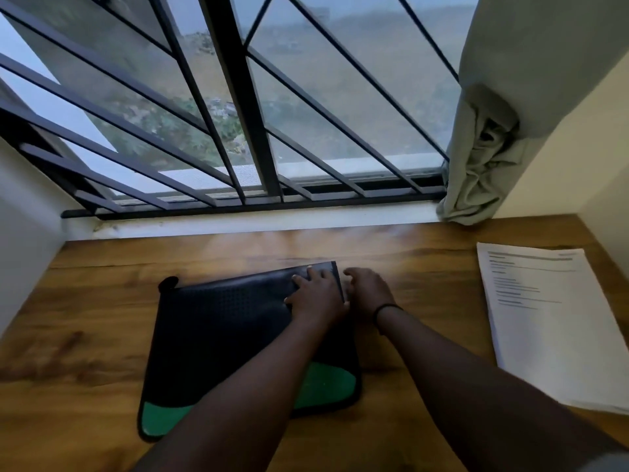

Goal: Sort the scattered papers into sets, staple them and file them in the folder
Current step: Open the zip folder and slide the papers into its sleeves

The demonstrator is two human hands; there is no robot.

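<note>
Black folder (221, 321) under flat left hand (318, 294) on table (85, 352); right hand (369, 291) curled loosely beside it, papers (548, 321) well right.

Open wood at frame left and between folder and papers.
Blocked centre by dark folder (218, 335), right by paper stack (551, 321), upper right by bunched curtain (483, 158); barred window (238, 131) behind.
</note>
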